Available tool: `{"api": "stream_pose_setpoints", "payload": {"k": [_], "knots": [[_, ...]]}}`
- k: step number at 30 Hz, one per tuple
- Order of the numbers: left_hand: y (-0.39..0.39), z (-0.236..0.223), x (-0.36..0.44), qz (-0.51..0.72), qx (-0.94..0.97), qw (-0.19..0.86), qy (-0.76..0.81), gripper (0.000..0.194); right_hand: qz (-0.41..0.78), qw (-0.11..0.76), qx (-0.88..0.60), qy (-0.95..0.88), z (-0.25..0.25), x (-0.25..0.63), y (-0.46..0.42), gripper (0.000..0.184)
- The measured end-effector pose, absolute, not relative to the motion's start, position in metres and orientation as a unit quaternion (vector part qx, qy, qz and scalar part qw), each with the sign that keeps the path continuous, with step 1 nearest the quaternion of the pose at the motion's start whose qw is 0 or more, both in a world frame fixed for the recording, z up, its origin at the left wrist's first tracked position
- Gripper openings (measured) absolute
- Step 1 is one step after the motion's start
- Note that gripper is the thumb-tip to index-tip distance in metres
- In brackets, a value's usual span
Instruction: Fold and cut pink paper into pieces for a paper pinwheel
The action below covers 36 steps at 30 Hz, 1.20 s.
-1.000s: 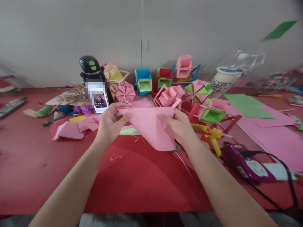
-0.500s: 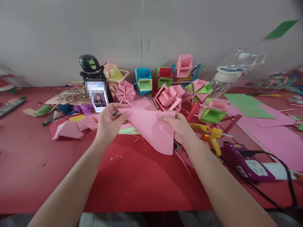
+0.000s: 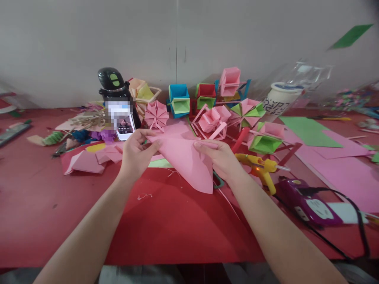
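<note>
A sheet of pink paper [image 3: 186, 161] hangs between my two hands, above the red tabletop [image 3: 183, 228], its lower part curling down to a corner. My left hand [image 3: 137, 154] pinches its upper left corner between thumb and fingers. At its upper right edge my right hand [image 3: 219, 157] grips the paper, thumb in front, the other fingers partly hidden behind. Just under the right hand, a dark green scissor handle [image 3: 218, 180] shows. Behind the sheet lie more pink paper and a light green strip [image 3: 161, 163].
Folded paper models, including a blue box [image 3: 179, 98], stand along the wall. A phone [image 3: 126, 126] leans on a black figure [image 3: 111, 81]. To the right are a yellow glue gun [image 3: 260, 169], a purple power strip [image 3: 308, 201] with black cable, a paper cup [image 3: 278, 100] and coloured sheets [image 3: 343, 173].
My right hand has shifted slightly left along the paper's top edge, and the sheet's right side has moved left with it. More of the scissor handle shows. My left hand stays put.
</note>
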<state>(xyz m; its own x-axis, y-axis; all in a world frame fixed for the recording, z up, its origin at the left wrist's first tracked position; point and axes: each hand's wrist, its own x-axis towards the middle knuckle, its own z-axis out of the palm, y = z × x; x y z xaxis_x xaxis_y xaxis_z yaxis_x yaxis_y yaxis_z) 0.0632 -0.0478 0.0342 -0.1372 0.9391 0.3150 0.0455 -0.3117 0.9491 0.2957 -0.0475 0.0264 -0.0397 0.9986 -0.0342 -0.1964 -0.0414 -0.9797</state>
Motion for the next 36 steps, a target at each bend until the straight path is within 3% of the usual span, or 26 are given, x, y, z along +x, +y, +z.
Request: {"api": "stream_pose_setpoints", "payload": {"k": [36], "knots": [[-0.045,0.039,0.056,0.619,0.522,0.371,0.454,0.028,0.510,0.537,-0.457,-0.492,0.032,0.295,-0.051,0.036]]}}
